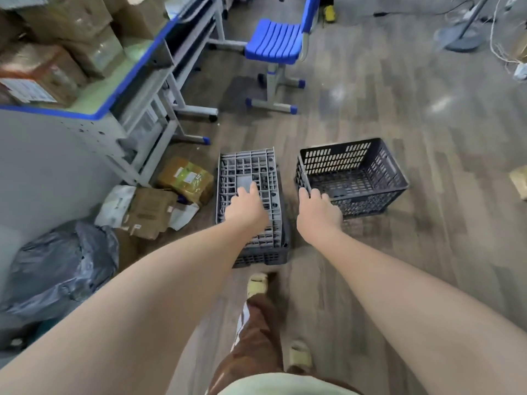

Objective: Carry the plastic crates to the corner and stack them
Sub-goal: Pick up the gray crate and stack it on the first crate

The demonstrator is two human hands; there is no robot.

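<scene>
I see a grey-brown wood-plank floor (399, 95), a blue-edged tabletop (114, 89) carrying brown cardboard boxes (57, 52), and a blue slatted plastic chair (273, 41). Two crates sit side by side on the floor. My left hand (246, 206) hovers loose-fingered over the upturned grey lattice plastic crate (248, 166). My right hand (318, 212) is at the near rim of the upright black slotted plastic crate (356, 172), and I cannot tell whether it grips.

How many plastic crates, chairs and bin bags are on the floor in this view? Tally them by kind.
Plastic crates: 2 (left crate, right crate)
Blue chair: 1
Black bin bag: 1
Total: 4
</scene>
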